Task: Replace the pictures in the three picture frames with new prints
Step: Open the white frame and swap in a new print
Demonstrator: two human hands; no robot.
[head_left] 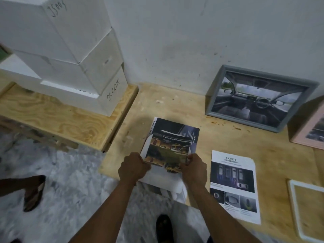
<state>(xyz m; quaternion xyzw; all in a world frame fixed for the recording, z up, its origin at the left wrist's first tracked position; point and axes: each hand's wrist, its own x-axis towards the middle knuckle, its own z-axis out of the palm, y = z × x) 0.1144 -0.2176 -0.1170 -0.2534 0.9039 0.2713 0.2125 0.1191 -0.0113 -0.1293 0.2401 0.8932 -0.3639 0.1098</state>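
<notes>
My left hand [133, 168] and my right hand [193, 166] both grip the near edge of a dark colour print [167, 151], lifted over a white backing sheet [161, 179] and another dark print [177, 128] lying on the wooden tabletop [192, 109]. A "SAFETY" print [234, 185] lies flat to the right. A grey picture frame [259, 98] with a car-interior picture leans on the wall. A pink frame [308, 130] stands at the far right edge. An empty white frame [305, 207] lies flat at the lower right.
Stacked white boxes [70, 50] sit on a lower plywood platform [61, 120] to the left. A white wall [192, 41] stands behind the table. Another person's sandalled foot [34, 192] is on the concrete floor at the left; my shoe [164, 227] shows below.
</notes>
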